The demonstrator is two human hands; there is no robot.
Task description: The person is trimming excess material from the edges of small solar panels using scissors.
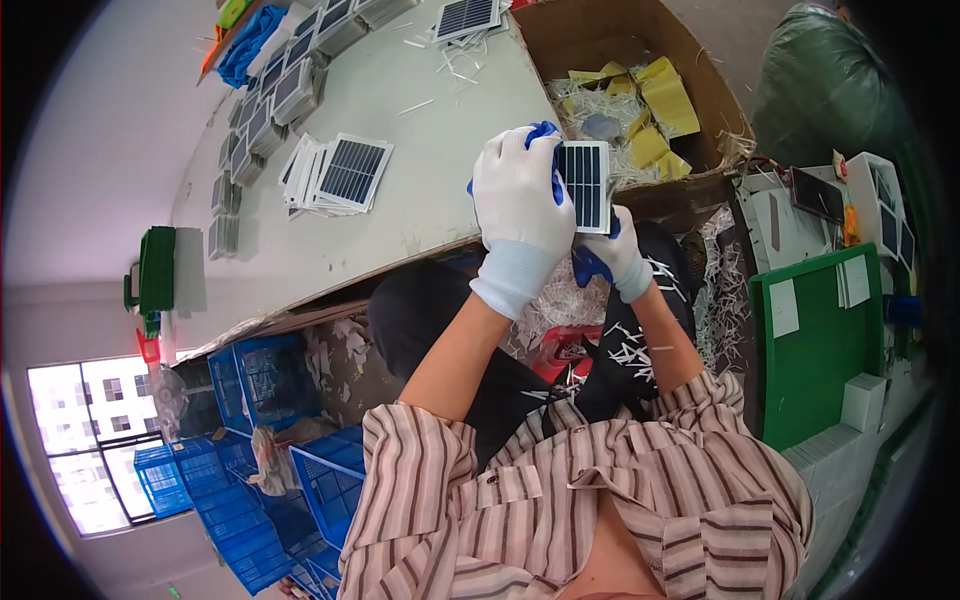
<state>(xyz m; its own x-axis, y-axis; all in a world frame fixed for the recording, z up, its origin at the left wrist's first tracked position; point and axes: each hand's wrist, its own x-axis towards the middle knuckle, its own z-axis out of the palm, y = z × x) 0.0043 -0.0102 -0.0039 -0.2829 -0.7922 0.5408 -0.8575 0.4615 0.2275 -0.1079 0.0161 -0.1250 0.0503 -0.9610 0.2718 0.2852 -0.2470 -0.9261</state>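
Panel [584, 188] beyond right edge of table [430, 150]; left hand [520, 190], fingers clamped on it; right hand [626, 252], closure I can't tell; I'd squeeze lightly.

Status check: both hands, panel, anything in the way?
White-and-blue-gloved left hand grips dark, rectangular, white-edged panel along its left side. White-and-blue-gloved right hand at its lower right corner. Nothing seen blocking the panel's face.

The overexposed window [92, 432] glares; edges bend into black.
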